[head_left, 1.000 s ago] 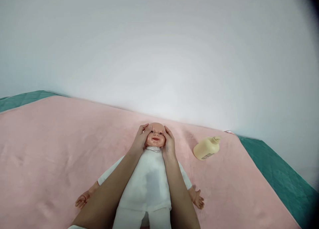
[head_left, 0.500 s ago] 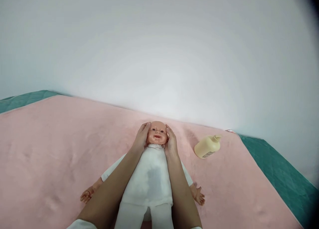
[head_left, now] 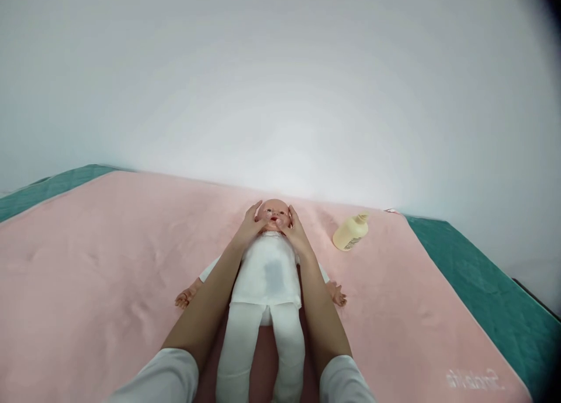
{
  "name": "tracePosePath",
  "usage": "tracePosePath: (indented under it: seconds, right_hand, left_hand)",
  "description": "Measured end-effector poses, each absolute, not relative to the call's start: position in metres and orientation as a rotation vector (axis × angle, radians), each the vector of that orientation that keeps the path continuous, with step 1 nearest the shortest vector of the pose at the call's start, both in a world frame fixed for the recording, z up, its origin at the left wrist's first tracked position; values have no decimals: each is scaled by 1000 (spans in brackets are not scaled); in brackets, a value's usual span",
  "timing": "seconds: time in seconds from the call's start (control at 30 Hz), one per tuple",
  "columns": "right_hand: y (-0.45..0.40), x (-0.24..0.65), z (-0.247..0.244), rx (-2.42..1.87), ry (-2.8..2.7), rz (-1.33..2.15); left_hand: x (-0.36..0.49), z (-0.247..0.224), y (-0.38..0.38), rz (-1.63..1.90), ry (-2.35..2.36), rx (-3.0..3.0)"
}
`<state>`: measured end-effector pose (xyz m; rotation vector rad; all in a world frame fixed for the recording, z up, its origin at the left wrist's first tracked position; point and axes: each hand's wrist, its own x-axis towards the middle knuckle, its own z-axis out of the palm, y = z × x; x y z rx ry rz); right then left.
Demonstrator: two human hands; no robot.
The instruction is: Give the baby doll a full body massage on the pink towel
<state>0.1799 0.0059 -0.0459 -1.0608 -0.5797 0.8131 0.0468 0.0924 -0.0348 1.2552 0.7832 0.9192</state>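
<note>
A baby doll (head_left: 272, 268) in white clothes, with a greyish patch on the front of its top, lies face up on a pink blanket (head_left: 131, 263). My left hand (head_left: 252, 225) is against the left side of its head, the thumb on the cheek near the mouth. On the other side my right hand (head_left: 295, 230) cups the head, its thumb also by the mouth. The fingers of both hands rest along the sides of the head. Both forearms pass over the doll's spread arms.
A pale yellow pump bottle (head_left: 350, 232) stands tilted in view on the blanket, right of the doll's head. Green quilted fabric (head_left: 477, 274) shows past the blanket's edges at both sides. Behind rises a plain pale wall (head_left: 280, 87).
Both thumbs have come onto the doll's cheeks near its mouth; earlier they lay at the sides of the head. The view has shifted, showing more of the doll's legs and my sleeves.
</note>
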Motion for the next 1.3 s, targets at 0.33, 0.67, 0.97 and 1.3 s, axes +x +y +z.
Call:
tracePosePath:
  seconds: [0.33, 0.67, 0.97, 1.3]
  right_hand:
    - [0, 171, -65, -1070, -661, 805]
    - [-2, 166, -56, -1136, -635, 805]
    - [0, 169, -65, -1189, -759, 799]
    - [-2, 178, -67, -1191, -797, 786]
  left_hand:
    - [43, -55, 90, 954, 643, 1329]
    - [41, -56, 88, 832, 646, 1189]
    - [38, -48, 87, 762, 640, 1249]
    - [32, -46, 91, 724, 711, 1250]
